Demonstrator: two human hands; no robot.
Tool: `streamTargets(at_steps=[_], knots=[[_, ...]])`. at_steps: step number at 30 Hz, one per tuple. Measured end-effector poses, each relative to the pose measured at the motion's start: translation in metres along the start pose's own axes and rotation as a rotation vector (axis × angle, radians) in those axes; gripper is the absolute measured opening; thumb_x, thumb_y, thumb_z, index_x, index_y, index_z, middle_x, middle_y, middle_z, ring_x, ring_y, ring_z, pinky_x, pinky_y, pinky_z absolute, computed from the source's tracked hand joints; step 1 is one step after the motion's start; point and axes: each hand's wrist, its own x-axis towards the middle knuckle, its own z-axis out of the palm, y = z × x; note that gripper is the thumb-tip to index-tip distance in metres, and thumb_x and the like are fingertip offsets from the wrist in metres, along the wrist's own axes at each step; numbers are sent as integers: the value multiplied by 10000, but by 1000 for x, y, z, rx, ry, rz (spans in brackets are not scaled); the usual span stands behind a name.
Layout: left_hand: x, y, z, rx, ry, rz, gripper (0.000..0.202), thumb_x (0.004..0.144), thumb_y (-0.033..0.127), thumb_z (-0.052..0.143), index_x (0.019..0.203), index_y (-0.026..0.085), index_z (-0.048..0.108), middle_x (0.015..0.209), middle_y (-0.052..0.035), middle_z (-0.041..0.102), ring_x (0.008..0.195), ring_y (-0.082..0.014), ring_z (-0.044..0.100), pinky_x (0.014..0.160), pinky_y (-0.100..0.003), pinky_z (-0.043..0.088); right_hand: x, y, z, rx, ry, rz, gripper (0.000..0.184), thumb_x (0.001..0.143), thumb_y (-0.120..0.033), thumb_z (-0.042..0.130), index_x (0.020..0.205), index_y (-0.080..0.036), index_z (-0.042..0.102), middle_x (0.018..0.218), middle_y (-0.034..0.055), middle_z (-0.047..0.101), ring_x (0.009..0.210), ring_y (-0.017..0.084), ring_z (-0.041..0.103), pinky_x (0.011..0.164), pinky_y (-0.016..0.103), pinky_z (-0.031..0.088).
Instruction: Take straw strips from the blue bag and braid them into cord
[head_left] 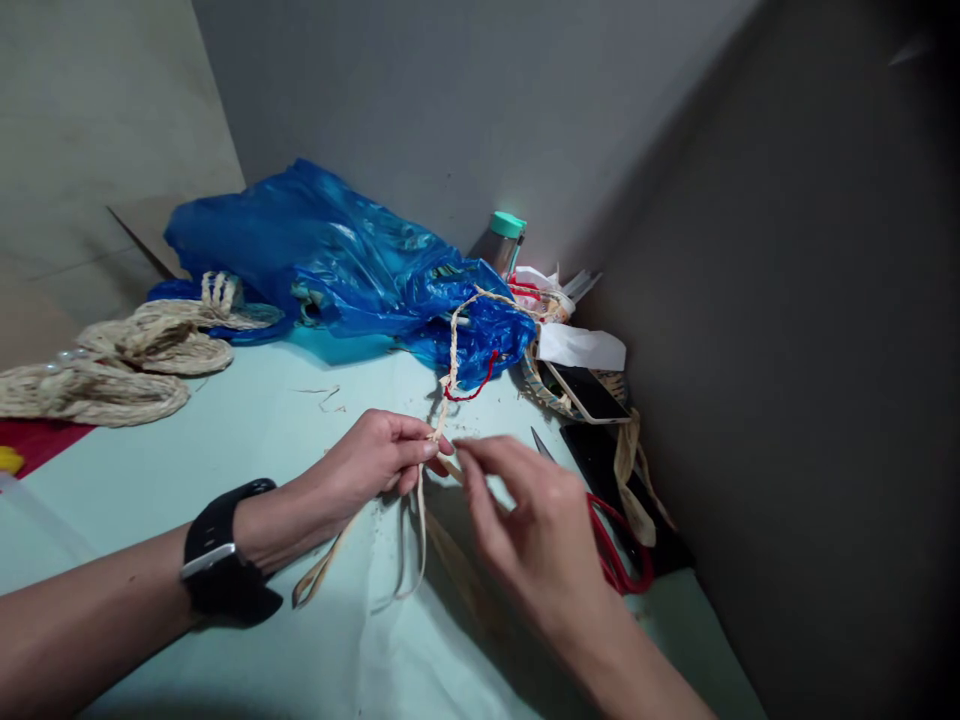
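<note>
A pale braid of dried plant fibre (453,345) runs from the blue bag down to my fingers, with a red cord (480,386) tied around it partway. My left hand (382,455), below a black wristwatch, pinches the braid's lower end between thumb and fingers. Loose strands (421,530) hang under that grip, and one longer strand (322,572) loops out to the left. My right hand (525,500) is just to the right, thumb and forefinger closed on a fibre strand that stretches from the braid. Its other fingers are curled and partly hidden.
Behind lies a crumpled blue plastic bag (337,260) against the grey wall. Woven fibre slippers (142,345) rest at left. Red-handled scissors (619,560) lie by my right hand. A phone (592,393) sits on a basket at right, near a green-lidded bottle (504,240).
</note>
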Motion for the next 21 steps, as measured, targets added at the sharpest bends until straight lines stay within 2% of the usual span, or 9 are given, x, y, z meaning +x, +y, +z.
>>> streamTargets(at_steps=[2,4,6,8,12,14,16,19,21], knots=[[1,1,0,-1,-10,1,179,807,271,588,793,115,675,469,61,440,444,-62,302,460,-216,171,5,4,-4,62,41,100,219,942,-258,468,1045,-164,637,1014,119,690,893,223,638,796,329,448],[1,0,1,1,-22,5,174,808,270,580,811,116,662,497,58,447,454,-61,302,463,-212,176,10,11,-1,172,-80,202,264,951,-279,458,1136,-152,598,1038,127,686,927,229,641,817,341,453],[1,0,0,22,-33,4,175,819,272,565,853,123,650,513,59,452,457,-64,300,466,-212,178,13,18,6,341,-243,266,278,964,-300,438,1156,-156,577,872,83,699,821,204,656,774,325,465],[1,-1,1,58,-46,20,178,832,279,551,871,129,639,518,60,455,459,-68,298,469,-214,185,15,25,14,523,-339,310,257,962,-321,440,1120,-164,570,684,19,644,655,168,629,681,293,469],[-2,0,4,104,-84,94,156,843,281,520,876,146,592,538,53,496,481,-87,360,496,-225,264,16,34,23,817,-458,385,247,941,-314,444,1129,-169,512,736,-1,596,478,98,476,477,230,385],[-4,2,6,109,-88,97,169,832,269,513,960,163,545,579,43,552,494,-101,408,510,-232,296,16,34,22,784,-461,373,264,932,-278,447,1169,-172,496,761,-2,588,498,89,435,476,215,343],[-5,4,6,135,-60,88,246,816,262,524,1048,186,488,661,26,616,543,-122,480,536,-237,335,16,31,19,606,-404,318,241,922,-251,466,1140,-174,535,749,-2,583,577,104,450,537,219,340],[-7,4,3,244,-16,101,295,820,277,526,1095,213,442,788,-3,669,660,-162,562,611,-267,388,15,24,13,340,-338,229,174,936,-252,445,948,-178,601,733,0,577,662,127,458,612,241,325],[-8,4,2,357,-16,127,269,845,283,494,1100,223,431,811,-10,684,709,-185,584,655,-290,394,15,23,12,279,-334,199,230,948,-262,422,807,-176,583,689,-11,543,649,126,438,612,246,303]])
